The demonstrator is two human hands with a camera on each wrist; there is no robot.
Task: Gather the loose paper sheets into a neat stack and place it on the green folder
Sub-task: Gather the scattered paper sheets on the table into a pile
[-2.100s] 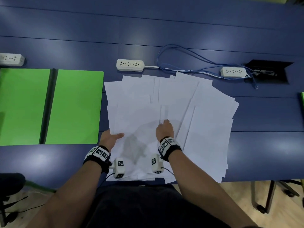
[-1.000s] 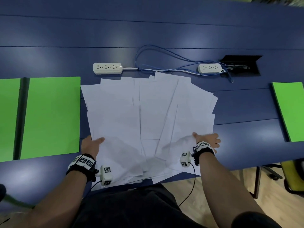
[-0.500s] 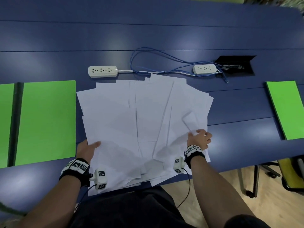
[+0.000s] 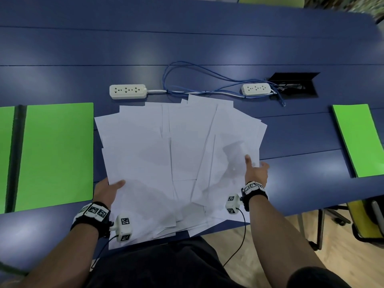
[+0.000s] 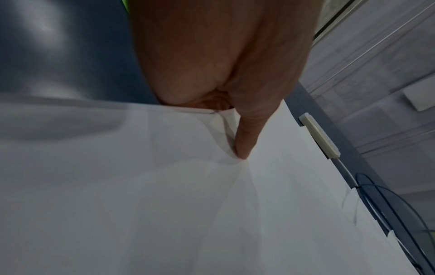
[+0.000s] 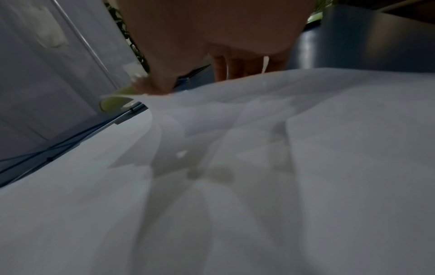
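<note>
Several white paper sheets (image 4: 176, 146) lie fanned and overlapping on the blue table, their near ends hanging over the front edge. My left hand (image 4: 116, 183) pinches their left edge, thumb on top and fingers hidden under the paper. In the left wrist view the left hand (image 5: 242, 148) presses its thumb into the paper sheets (image 5: 212, 214). My right hand (image 4: 254, 165) grips the right edge, which is raised and bowed. The right wrist view shows the right hand (image 6: 188, 81) with its thumb over the lifted paper sheets (image 6: 259, 167). The open green folder (image 4: 56, 154) lies flat to the left.
A second green folder (image 4: 357, 138) lies at the right. Behind the sheets are two white power strips (image 4: 127, 91) (image 4: 256, 88), loops of blue cable (image 4: 197, 80) and a black cable hatch (image 4: 295, 84). A chair (image 4: 363, 221) stands at the table's right corner.
My right hand left the middle of the sheets, went to their right edge, took hold and has drawn it inward and upward. The left hand has stayed on the left edge.
</note>
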